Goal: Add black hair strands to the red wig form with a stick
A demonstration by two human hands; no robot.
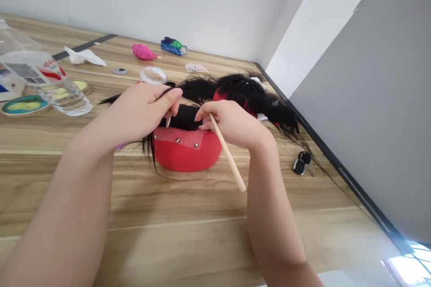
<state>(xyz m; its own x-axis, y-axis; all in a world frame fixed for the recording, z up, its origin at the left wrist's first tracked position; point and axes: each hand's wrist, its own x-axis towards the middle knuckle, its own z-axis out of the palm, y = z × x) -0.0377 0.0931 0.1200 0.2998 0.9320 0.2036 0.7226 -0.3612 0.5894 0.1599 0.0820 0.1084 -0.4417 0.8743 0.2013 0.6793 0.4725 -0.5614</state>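
Note:
A round red form (188, 157) stands on the wooden table, with a clear strip (186, 138) pinned across its front by metal-headed pins. Black mesh or hair (183, 118) covers its top. My left hand (148, 105) pinches a strand of black hair at the form's upper left; loose strands hang below it. On the right side of the form, my right hand (229, 121) is closed round a pale wooden stick (229, 157), which slants down toward me. Its fingertips touch the edge of the black piece.
Black hair on another red form (242, 92) lies behind. Keys (301, 163) are at the right. A plastic bottle (50, 80), colourful dishes (25, 105), a tissue (84, 56), tape (153, 75), pink yarn (144, 52) and a blue box (173, 46) lie at the left and back.

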